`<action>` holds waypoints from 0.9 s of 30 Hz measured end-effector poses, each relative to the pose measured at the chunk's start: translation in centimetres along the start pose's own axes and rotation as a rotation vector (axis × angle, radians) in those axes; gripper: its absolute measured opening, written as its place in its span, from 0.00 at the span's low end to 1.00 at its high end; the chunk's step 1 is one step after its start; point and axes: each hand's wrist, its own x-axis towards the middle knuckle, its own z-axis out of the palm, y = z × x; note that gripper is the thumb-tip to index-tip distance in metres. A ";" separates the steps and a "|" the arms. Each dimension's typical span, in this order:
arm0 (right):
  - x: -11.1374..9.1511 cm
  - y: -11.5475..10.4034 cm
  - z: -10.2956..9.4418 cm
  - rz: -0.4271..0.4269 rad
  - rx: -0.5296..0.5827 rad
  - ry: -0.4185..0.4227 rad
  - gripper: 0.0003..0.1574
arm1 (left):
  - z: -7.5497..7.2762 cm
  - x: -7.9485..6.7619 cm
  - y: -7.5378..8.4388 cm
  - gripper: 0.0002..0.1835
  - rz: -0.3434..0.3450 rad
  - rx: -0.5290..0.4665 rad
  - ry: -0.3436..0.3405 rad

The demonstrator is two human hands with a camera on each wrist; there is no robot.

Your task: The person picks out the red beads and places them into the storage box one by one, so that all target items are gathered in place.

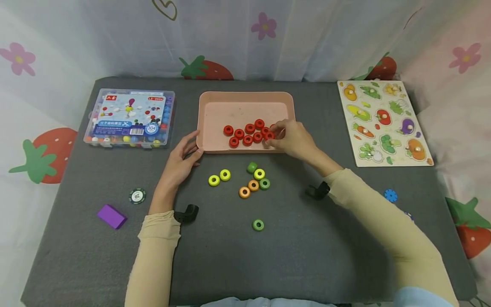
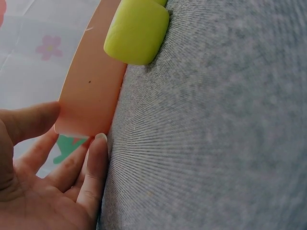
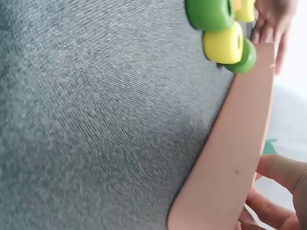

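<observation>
My left hand (image 1: 183,158) rests at the front-left corner of a shallow pink tray (image 1: 230,106), fingers fairly straight. In the left wrist view its fingertips touch the tray's corner. Over the tray's front right side, my right hand (image 1: 293,138) pinches a red ring bead (image 1: 270,135) between thumb and fingers. Several more red beads (image 1: 247,140) lie grouped in the tray's front half. From the right wrist view, the tray's front wall (image 3: 225,163) partly hides the right fingers, and the bead is out of sight there.
Yellow beads (image 1: 225,175), orange beads (image 1: 244,192) and green beads (image 1: 258,225) lie before the tray. A lidded kit box (image 1: 130,117) stands left, a vegetable puzzle board (image 1: 385,123) right. Further out are a purple block (image 1: 112,216), a round chip (image 1: 137,196) and a blue disc (image 1: 391,195).
</observation>
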 end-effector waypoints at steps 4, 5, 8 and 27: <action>0.4 -0.1 0.5 0.021 -0.008 -0.006 0.20 | -0.1 0.0 0.0 0.30 0.010 -0.011 -0.006; 0.4 -0.1 0.6 0.021 -0.003 -0.003 0.20 | -0.1 0.0 0.0 0.31 0.013 -0.013 -0.009; 0.6 -0.2 1.0 0.015 0.011 0.007 0.18 | -0.2 -0.1 0.0 0.31 0.020 -0.018 -0.019; 1.2 0.7 2.2 -0.076 0.166 0.096 0.09 | 0.0 -0.4 0.4 0.31 0.004 -0.006 -0.015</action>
